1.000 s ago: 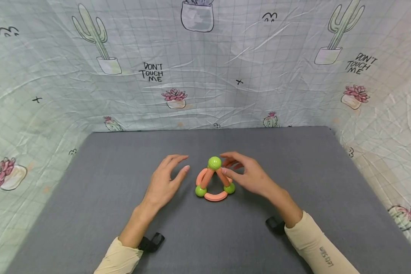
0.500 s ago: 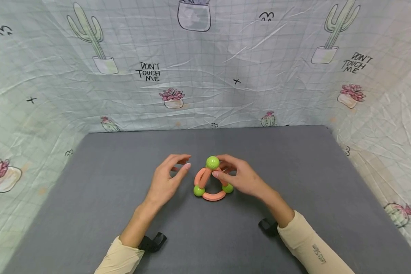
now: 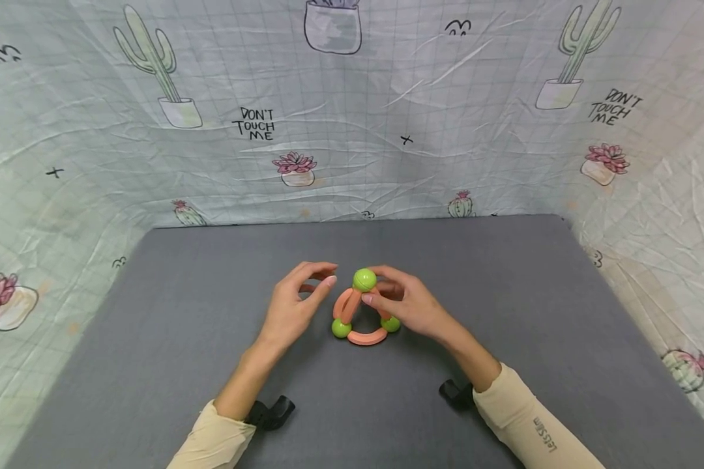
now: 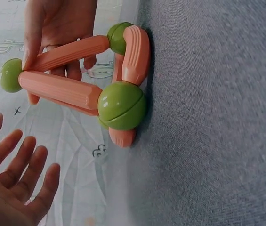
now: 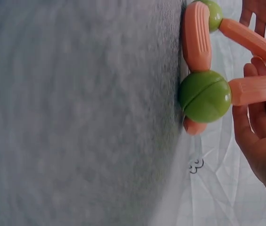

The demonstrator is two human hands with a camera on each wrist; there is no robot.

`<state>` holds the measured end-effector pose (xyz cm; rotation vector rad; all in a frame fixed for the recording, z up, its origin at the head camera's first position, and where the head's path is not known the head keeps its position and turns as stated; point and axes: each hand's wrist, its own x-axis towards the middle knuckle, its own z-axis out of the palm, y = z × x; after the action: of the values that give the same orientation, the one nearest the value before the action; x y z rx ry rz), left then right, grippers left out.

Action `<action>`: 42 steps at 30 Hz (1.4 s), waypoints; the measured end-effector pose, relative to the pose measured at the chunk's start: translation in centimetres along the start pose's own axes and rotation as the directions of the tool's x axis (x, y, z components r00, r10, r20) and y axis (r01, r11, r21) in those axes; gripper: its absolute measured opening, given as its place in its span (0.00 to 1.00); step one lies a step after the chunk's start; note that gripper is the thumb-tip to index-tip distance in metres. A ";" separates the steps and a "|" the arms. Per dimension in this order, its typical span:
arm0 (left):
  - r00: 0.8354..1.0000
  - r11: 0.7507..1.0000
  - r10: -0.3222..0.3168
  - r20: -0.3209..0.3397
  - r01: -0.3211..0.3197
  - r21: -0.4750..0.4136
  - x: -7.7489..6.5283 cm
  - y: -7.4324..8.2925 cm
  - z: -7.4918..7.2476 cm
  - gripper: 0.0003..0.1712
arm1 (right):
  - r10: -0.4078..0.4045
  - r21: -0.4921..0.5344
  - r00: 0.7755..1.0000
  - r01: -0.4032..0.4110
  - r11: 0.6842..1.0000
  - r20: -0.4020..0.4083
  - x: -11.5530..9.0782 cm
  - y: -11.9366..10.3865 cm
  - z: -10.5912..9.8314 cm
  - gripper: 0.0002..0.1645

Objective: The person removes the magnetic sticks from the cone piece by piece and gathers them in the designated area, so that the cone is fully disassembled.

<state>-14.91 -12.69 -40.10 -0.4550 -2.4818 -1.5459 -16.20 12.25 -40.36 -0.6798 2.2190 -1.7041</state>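
A pyramid of magnetic building sticks and balls point(image 3: 367, 337) stands on the table, with straight and curved orange sticks joined by green balls. Its top green ball point(image 3: 364, 279) sits where the straight sticks meet. My right hand point(image 3: 413, 301) grips the pyramid just below that ball; in the left wrist view its thumb lies against the stick tops, and other fingers of the right hand point(image 4: 62, 21) show behind. To the left of the pyramid, my left hand point(image 3: 293, 303) hovers apart from it with fingers slightly bent, holding nothing. The left hand's spread fingers point(image 4: 27, 165) also show in the left wrist view.
The grey table point(image 3: 211, 280) extends around the pyramid. A pale cloth point(image 3: 352, 98) printed with cacti hangs behind it and along both sides. Black wrist cameras point(image 3: 272, 412) sit under both forearms.
My right hand has moved left and taken hold of the pyramid near its top. The left hand has drawn a little closer to it. The pyramid stays in place.
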 end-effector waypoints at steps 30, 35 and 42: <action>0.998 0.994 -0.004 0.063 0.011 -0.111 0.9 1.5 1.8 0.16 | 0.011 0.046 1.000 -0.010 0.999 -0.021 0.1 0.4 0.3 0.25; 0.998 0.995 -0.002 0.070 0.009 -0.104 0.9 1.7 1.9 0.17 | 0.018 0.042 1.000 -0.017 0.999 -0.025 0.0 0.3 0.3 0.26; 0.996 0.996 0.013 0.093 -0.005 -0.090 0.8 1.7 1.9 0.16 | 0.017 0.039 0.999 -0.016 0.999 -0.029 0.0 0.3 0.5 0.27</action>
<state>-15.08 -10.10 -39.24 -0.5647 -2.4816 -1.6753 -15.98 11.91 -40.75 -0.6301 2.1988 -1.7553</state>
